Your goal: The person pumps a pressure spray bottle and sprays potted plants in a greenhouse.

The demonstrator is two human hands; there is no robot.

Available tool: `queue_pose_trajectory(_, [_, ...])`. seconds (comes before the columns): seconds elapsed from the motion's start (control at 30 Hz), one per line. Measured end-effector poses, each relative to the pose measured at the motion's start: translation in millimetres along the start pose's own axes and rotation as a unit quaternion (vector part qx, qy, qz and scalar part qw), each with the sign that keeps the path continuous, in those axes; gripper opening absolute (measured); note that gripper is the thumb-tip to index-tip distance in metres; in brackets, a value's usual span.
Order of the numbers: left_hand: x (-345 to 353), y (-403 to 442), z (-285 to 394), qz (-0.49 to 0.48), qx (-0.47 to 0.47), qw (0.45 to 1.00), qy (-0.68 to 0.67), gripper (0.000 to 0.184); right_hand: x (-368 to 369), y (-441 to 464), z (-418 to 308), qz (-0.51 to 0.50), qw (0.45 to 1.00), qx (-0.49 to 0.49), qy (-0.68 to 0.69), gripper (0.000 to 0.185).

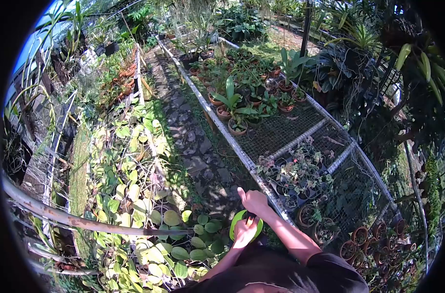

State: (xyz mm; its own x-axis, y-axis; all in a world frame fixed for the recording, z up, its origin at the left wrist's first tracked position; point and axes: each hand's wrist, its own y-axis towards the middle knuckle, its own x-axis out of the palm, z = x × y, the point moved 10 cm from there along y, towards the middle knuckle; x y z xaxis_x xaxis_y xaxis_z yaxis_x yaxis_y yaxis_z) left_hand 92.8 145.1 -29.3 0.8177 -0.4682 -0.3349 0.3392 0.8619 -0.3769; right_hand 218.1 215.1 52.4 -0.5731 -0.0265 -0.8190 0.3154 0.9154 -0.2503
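Both my hands meet low in the middle of the head view, in front of my dark shirt (291, 268). My right hand (254, 201) is closed with the thumb sticking out, its fingers curled over a small dark piece. Just below it, my left hand (245, 231) is closed too, fingers against that same dark piece. A rounded bright green object (236, 220) shows behind and around the left hand; its kind is hidden. Whether the dark piece belongs to it, I cannot tell. Broad-leaved plants (198, 241) grow close to the left hand.
A mesh bench (276, 132) with a pale pipe frame carries several potted plants on my right. Terracotta pots (360, 236) cluster lower right. A stone path (195, 156) runs ahead. A curved pole (95, 223) crosses leafy plants (134, 215) on the left.
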Motion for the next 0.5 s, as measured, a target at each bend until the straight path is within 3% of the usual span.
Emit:
queue_pose_trajectory(0.13, [2.2,3.6,5.0,0.004,-0.005,1.0,-0.01,0.035,-23.5,-2.3,-12.8,0.006,0.997,-0.066,-0.034,0.075])
queue_pose_trajectory(0.17, [8.4,6.0,-0.6,-0.007,-0.002,0.997,-0.073,0.034,-49.2,-2.2,-20.9,0.061,0.993,-0.096,-0.035,0.072])
queue_pose_trajectory(0.2, [7.5,13.9,8.7,0.003,0.006,0.999,-0.05,0.034,-85.4,-2.0,-31.1,0.108,0.989,-0.102,-0.021,0.071])
queue_pose_trajectory(0.27, [2.4,2.2,11.9,0.017,-0.001,1.0,0.001,0.033,-87.1,3.8,-22.6,0.14,0.987,-0.077,0.014,0.072])
queue_pose_trajectory(0.33, [2.8,13.2,15.1,0.014,0.039,0.999,-0.012,0.034,-24.1,-6.4,-16.5,0.085,0.993,-0.058,-0.054,0.074])
queue_pose_trajectory(0.4, [-0.2,6.2,17.8,0.04,0.047,0.998,-0.023,0.035,-33.1,-4.6,-17.6,0.115,0.989,-0.092,-0.018,0.074])
queue_pose_trajectory(0.43, [5.7,5.2,5.5,-0.013,-0.009,0.999,-0.052,0.036,-32.0,2.9,-11.3,0.09,0.992,-0.083,-0.033,0.074])
queue_pose_trajectory(0.47, [2.2,-2.2,11.3,-0.009,-0.018,1.0,-0.024,0.035,-59.9,0.0,-24.3,0.065,0.994,-0.074,-0.049,0.074])
queue_pose_trajectory(0.5, [-0.9,-0.5,19.2,-0.002,-0.02,1.0,0.003,0.034,-90.4,-2.2,-32.7,0.106,0.991,-0.086,0.005,0.074])
